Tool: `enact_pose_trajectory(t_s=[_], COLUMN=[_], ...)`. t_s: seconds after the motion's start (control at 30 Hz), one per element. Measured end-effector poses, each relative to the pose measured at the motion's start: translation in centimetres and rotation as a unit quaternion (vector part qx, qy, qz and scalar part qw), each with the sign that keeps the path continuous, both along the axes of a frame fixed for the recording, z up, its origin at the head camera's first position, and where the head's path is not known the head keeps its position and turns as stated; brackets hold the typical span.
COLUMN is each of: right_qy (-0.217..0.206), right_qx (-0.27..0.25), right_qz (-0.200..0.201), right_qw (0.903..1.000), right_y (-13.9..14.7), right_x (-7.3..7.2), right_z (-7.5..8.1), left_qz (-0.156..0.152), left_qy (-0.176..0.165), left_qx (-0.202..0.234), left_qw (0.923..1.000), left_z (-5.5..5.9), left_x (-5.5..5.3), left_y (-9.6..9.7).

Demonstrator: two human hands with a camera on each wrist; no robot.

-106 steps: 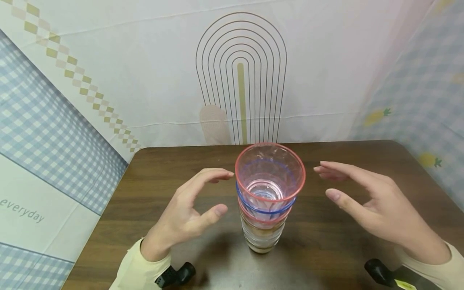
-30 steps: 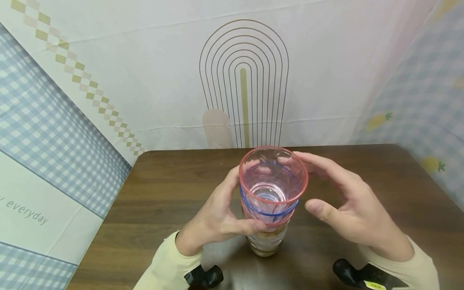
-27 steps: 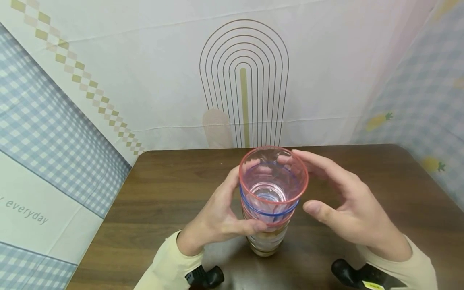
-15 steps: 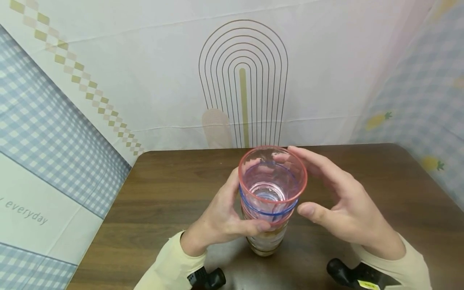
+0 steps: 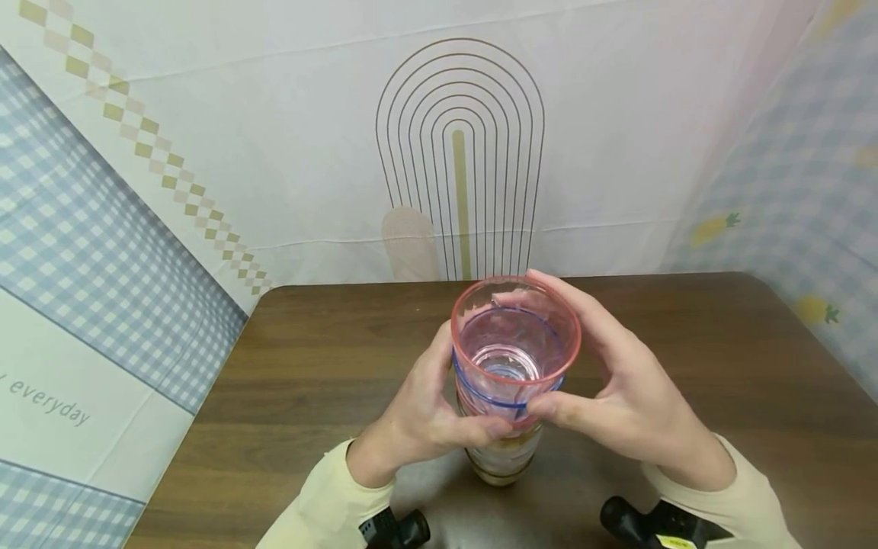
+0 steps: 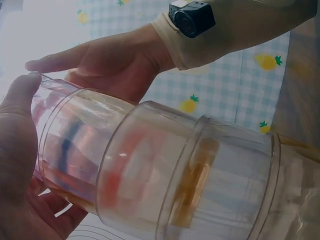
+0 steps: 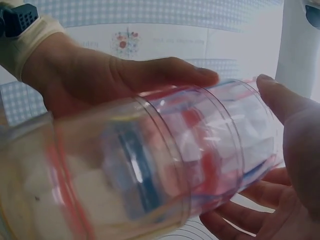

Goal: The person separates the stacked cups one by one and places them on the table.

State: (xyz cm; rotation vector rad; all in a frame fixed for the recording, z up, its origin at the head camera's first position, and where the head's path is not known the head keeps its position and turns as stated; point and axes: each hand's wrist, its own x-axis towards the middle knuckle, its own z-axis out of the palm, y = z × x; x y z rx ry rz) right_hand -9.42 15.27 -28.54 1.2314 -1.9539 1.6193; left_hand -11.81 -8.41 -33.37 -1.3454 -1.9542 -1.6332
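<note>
A tall stack of nested clear cups [image 5: 504, 457] stands upright on the brown table. Its top cup [image 5: 469, 364] has a pink rim; a blue rim and another pink one come just below, with amber and clear tones lower down. My left hand [image 5: 411, 412] grips the stack's upper part from the left, thumb across the front. From the right, my right hand [image 5: 620, 389] curls round the top cup, with the thumb at the blue rim and fingers behind. In the right wrist view the right thumb [image 7: 285, 100] lies near the top rim. The stack [image 6: 140, 165] fills the left wrist view.
The wood-grain table [image 5: 309, 366] ends at a white printed cloth [image 5: 309, 152] behind. Blue checked cloth [image 5: 103, 191] hangs at the left, with more at the right. Each wrist wears a black camera [image 5: 394, 526].
Both hands have come inward to the stack since the earliest frame. The left has hardly moved in the last second, while the right has closed from the right onto the top cup.
</note>
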Motion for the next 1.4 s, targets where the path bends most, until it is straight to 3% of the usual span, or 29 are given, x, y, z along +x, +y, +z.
enact_pose_trajectory(t_s=[0.4,0.67,0.97,1.2,1.4], right_qy=[-0.002,-0.003,0.024,0.053,0.057], right_qx=[-0.020,-0.073,-0.111,-0.176,-0.185], right_qz=[-0.012,0.032,0.056,0.080,0.092], right_qw=[0.9997,0.9968,0.9920,0.9797,0.9768], right_y=[-0.2,-0.6,-1.0,-1.4,-1.4], right_x=[-0.4,-1.1,-1.8,-2.2,-2.5], right_z=[0.1,-0.1,-0.3,0.6,1.2], left_qz=[0.007,0.010,0.015,0.018,0.027], left_qy=[-0.005,-0.017,-0.015,-0.009,-0.004], left_qx=[0.003,0.009,0.010,0.009,0.004], left_qw=[1.0000,0.9998,0.9997,0.9998,0.9996], left_z=[-0.2,-0.3,-0.2,0.0,0.0], left_x=[-0.2,-0.3,-0.5,-0.9,-1.1], left_y=[0.4,0.6,0.9,1.1,1.2])
